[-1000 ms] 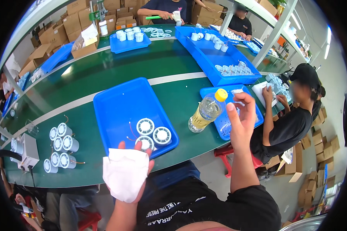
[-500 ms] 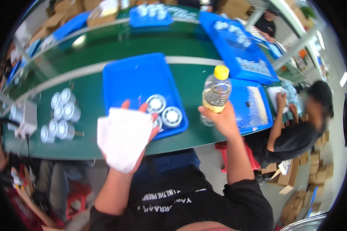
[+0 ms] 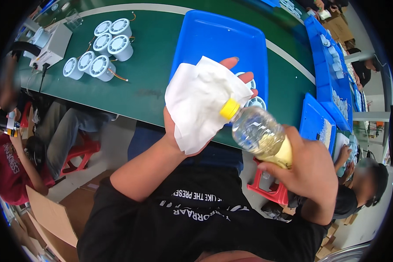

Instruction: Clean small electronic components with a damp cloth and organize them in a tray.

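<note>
Bottle (image 3: 258, 132) in right fingers (image 3: 295, 139), cloth (image 3: 198, 98) across left fingers (image 3: 247, 77)

The person wears a black T-shirt (image 3: 161, 236) with short, loose sleeves (image 3: 101, 205); the left one ends about the elbow. White lettering (image 3: 209, 201) crosses the chest in two rows, upside down to the camera: small above, larger below and broken by folds. Forearms (image 3: 146, 170), left hand (image 3: 170, 126) and right hand (image 3: 312, 168) are bare, the latter slightly blurred.
</note>
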{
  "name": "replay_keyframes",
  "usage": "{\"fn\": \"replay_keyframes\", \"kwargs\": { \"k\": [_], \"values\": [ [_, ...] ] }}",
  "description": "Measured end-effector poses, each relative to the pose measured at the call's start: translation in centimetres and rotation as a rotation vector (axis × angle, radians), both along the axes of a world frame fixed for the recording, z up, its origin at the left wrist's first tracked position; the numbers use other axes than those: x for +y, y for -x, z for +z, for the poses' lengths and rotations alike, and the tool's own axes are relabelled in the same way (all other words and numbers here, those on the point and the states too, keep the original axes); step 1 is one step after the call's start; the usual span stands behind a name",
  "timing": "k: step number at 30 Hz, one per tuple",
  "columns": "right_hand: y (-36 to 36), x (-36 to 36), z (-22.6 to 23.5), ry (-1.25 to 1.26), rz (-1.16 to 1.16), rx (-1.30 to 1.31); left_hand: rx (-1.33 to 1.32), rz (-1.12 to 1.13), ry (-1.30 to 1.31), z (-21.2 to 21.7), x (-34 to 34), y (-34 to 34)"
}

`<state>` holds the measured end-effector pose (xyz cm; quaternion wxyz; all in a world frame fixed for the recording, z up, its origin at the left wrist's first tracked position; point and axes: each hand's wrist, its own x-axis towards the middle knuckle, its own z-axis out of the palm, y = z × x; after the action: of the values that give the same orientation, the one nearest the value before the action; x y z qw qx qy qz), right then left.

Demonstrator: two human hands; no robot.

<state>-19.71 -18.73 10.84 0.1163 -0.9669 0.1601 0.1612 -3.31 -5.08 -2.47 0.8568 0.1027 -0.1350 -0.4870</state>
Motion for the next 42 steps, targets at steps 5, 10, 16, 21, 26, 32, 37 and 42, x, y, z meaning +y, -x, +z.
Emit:
{"fn": "replay_keyframes", "kwargs": {
  "k": [5,10,16,21,26,32,37,42],
  "values": [
    [0.5,-0.5,0.9,0.138,-0.065,-0.006,0.041,-0.019,0.104,-0.1,-0.1,-0.8],
    [0.3,0.2,1.1,0.057,-0.022,0.116,0.057,0.021,0.039,0.3,-0.4,-0.7],
    [-0.7,-0.2,0.7,0.148,-0.031,-0.077,0.038,0.038,0.025,0.3,-0.8,-0.1],
    [0.2,-0.2,0.8,0.161,-0.077,-0.013,0.075,0.015,0.132,-0.7,-0.5,-0.4],
    [-0.3,0.4,0.6,0.020,0.073,0.063,0.041,-0.011,0.078,0.1,-0.4,-0.6],
    [-1.4,-0.1,0.8,0.124,0.038,-0.104,-0.032,0.166,0.050,0.2,-0.4,0.3],
    [0.7,-0.7,0.9,0.091,-0.060,-0.016,-0.002,0.056,0.088,-0.1,-0.5,-0.3],
    [0.4,0.3,0.1,-0.029,0.064,0.074,0.038,-0.051,0.019,0.2,-0.4,-0.2]
  ]
}}
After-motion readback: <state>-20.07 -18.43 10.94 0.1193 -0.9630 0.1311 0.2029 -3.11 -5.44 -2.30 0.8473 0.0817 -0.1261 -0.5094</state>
